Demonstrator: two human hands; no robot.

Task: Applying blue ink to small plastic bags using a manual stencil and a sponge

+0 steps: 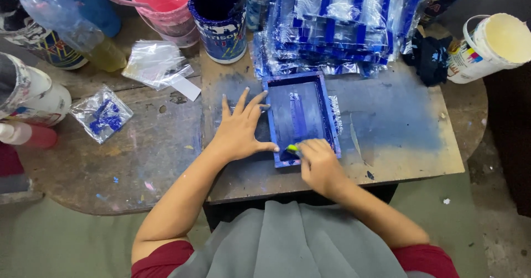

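Frame (301,117): blue-stained rectangular frame lying flat on the tabletop (398,140), centre of the picture, its mesh smeared with blue.
Left hand (240,129): fingers released and spread, palm down on the tabletop, thumb and fingertips touching the frame's left edge.
Right hand (319,164): fingers clenched around a small yellow-green tool (291,148) at the frame's lower edge; only the tool's tip shows, so its kind is hard to tell.
Stack (337,24): blue frames wrapped in clear plastic, upper centre, just beyond the frame; top cut off by the picture's edge.
Blue tin (218,21): upper centre-left, rim coated in blue, inside too dark to read.
Pink bucket (163,7): left of the tin, partly cut off at the top, a stick resting in it.
White tub (492,46): upper right, tipped on its side, pale yellow inside.
Bottle (66,26): clear plastic, upper left, lying tilted, a little yellow liquid in it.
Bags (102,112): crumpled clear plastic on the left, one holding blue scraps that cannot be made out.
Person: grey cloth over the lap, lower centre; red sleeves cut off at the bottom edge.
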